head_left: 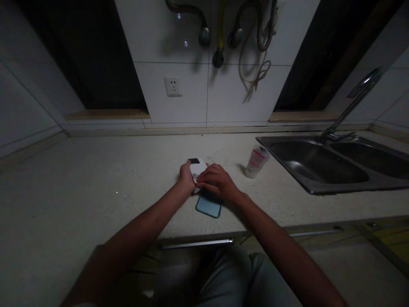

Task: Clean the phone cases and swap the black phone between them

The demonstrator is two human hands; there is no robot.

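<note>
My left hand point(187, 176) is closed around the left edge of a white smartphone point(198, 167). The phone's back faces up, with a dark camera block at its top. Bent over the phone's lower part, my right hand point(217, 181) has its fingers pressed together. Something small and pale shows at those fingertips, too unclear to name. Below both hands a light blue phone case point(209, 205) lies on the counter, its upper end hidden by my right hand.
The pale countertop point(96, 183) runs along a tiled wall with a power socket point(173, 87). A clear plastic cup point(256, 162) with red print stands right of my hands. Beyond it sits a double steel sink point(306, 187) with a faucet point(348, 106). Hoses hang above.
</note>
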